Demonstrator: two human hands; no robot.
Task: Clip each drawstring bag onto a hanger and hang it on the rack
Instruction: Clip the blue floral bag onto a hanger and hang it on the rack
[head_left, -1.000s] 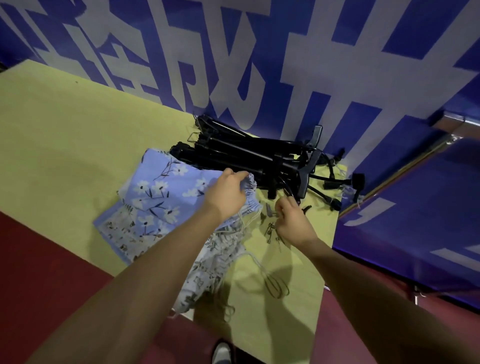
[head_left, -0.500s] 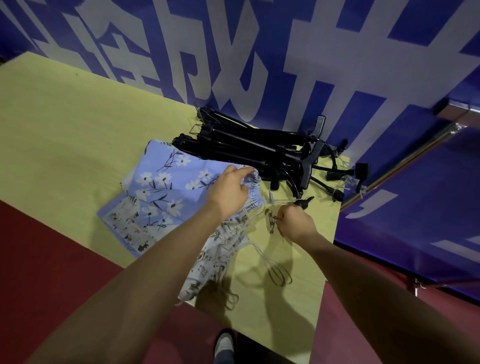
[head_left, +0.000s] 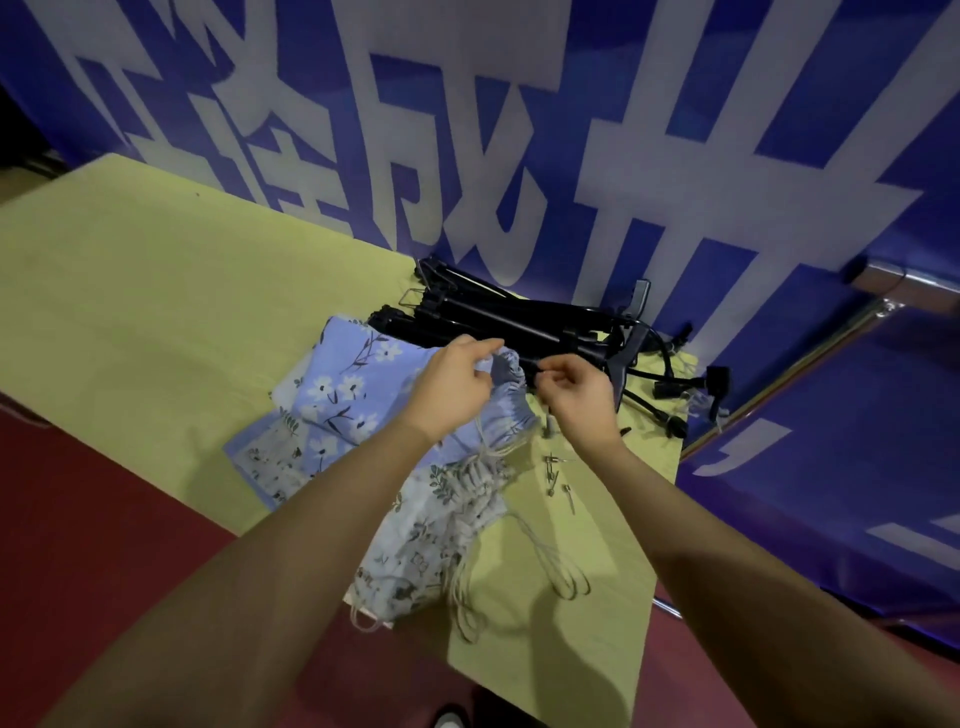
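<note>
While my left hand (head_left: 457, 387) pinches the gathered mouth of the blue flower-printed cloth drawstring bag (head_left: 358, 395), my right hand (head_left: 574, 392) curls its fingertips on the end of a black plastic clip hanger (head_left: 540, 364) at that mouth. The bag tops a pile of printed bags (head_left: 436, 540) on the yellow-green tabletop (head_left: 156, 312). More black hangers (head_left: 509, 322) lie heaped at twelve o'clock from my hands. Small metal clip parts (head_left: 556, 473) lie scattered at six o'clock from my right hand.

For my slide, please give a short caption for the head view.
Left hand pinches blue floral bag; right hand reaches black hangers on yellow table.
</note>
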